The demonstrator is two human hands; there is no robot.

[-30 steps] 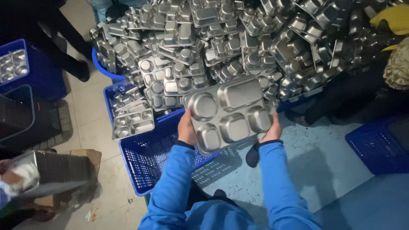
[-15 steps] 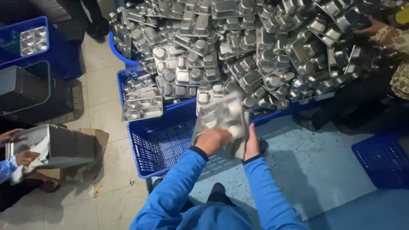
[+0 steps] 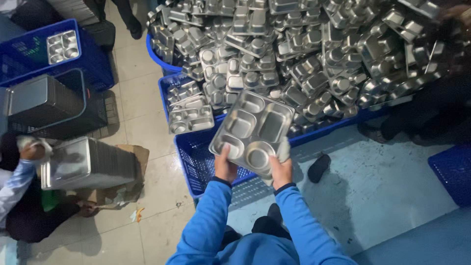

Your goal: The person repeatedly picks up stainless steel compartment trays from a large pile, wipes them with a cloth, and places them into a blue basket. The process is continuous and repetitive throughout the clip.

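Both hands, left and right, grip the steel tray's near edge, perhaps through a cloth.

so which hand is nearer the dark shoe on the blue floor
Right. The right hand grips the tray's near edge, just left of the shoe; the left hand grips the tray further left.

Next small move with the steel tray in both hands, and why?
Probably rub the cloth under the right hand across the compartment tray: the left hand braces its near edge, compartments face up, and it is held over the blue crate.
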